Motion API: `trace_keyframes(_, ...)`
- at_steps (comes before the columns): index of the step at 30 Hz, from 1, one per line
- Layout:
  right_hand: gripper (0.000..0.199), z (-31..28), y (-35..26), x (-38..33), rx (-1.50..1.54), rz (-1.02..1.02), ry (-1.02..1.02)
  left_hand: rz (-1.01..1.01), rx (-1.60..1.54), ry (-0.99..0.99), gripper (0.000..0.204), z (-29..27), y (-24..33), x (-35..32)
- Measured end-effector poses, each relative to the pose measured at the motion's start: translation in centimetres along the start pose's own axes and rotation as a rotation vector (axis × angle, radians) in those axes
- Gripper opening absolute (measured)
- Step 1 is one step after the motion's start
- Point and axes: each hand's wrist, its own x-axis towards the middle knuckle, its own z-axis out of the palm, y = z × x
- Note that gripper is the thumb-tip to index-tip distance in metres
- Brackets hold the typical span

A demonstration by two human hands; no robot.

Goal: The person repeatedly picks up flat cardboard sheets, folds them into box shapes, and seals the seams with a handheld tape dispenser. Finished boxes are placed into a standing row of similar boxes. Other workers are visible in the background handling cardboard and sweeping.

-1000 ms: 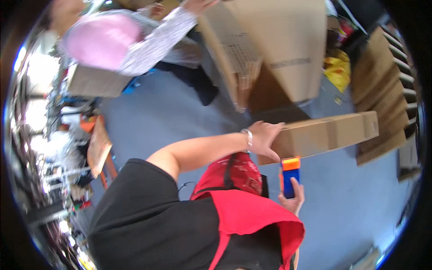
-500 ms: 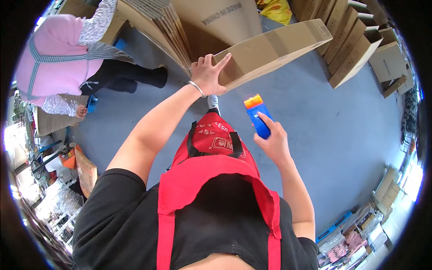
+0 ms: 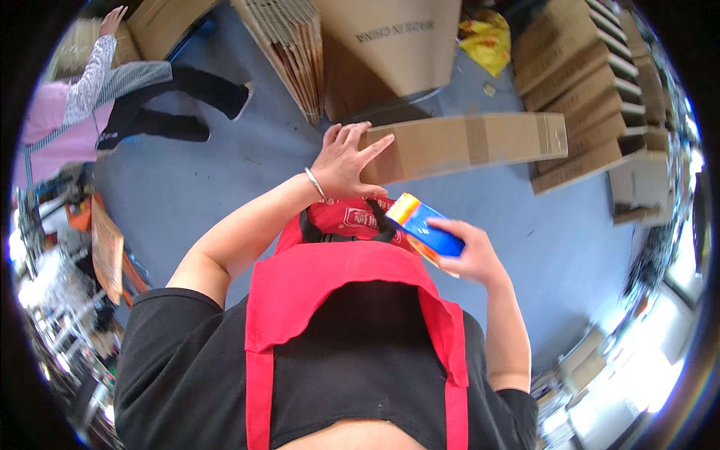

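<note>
A long, narrow brown cardboard box (image 3: 442, 150), its edge toward me and a tape strip across it, reaches away to the right at the top centre. My left hand (image 3: 349, 161), a bracelet on its wrist, grips the box's left end, fingers over the far edge and thumb on the near side. Closer to my body, my right hand (image 3: 469, 251) is closed round a blue hand-held tool (image 3: 435, 234) with an orange-yellow end. That end points up and left, near the left thumb and apart from the box. The tool's exact kind is unclear.
Flattened cartons (image 3: 289, 56) and a large carton (image 3: 390, 49) stand beyond the box. A row of cartons (image 3: 577, 90) is at the far right, near a yellow bag (image 3: 487, 41). A person in pink (image 3: 79, 112) stands at the upper left, on the blue-grey floor (image 3: 202, 176).
The box has swung so its right end sits lower, closer to me. My right hand has brought the blue tool left and tilted it toward the box's held end. The other person appears farther left.
</note>
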Motion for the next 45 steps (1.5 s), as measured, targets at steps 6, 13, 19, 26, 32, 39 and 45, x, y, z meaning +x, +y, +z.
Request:
trace_keyframes(6, 0.073, -7.4, -3.1, 5.6, -0.042, -0.426, -0.001, -0.747, -2.093, -0.01, 0.038, -3.6, 4.2, 2.2)
trace_keyframes(13, 0.085, -11.1, -4.9, 14.0, -0.185, -0.713, -0.455, -1.0, -1.977, 0.644, 0.026, -1.7, 8.1, 0.0)
trace_keyframes(19, 0.074, -11.0, -7.1, 15.8, -0.336, -0.703, -0.614, -1.131, -1.684, 0.915, 0.019, -1.5, 6.0, -7.9)
trace_keyframes(26, 0.069, -8.9, -9.2, 16.6, -0.568, -0.681, -0.562, -1.074, -1.921, 0.905, 0.022, 1.0, -0.2, -11.5)
trace_keyframes(32, 0.064, -8.7, -10.0, 16.0, -0.643, -0.544, -0.533, -1.093, -1.353, 1.029, 0.041, 12.6, -0.4, -4.8)
trace_keyframes(39, 0.065, -8.6, -10.8, 16.1, -0.68, -0.472, -0.554, -1.239, -0.867, 1.009, 0.067, 9.0, 1.6, -4.8)
trace_keyframes(45, 0.058, -4.6, -16.8, 19.4, -1.037, -0.336, -0.691, -1.122, -0.692, 0.797, 0.084, 7.1, 3.9, -0.6)
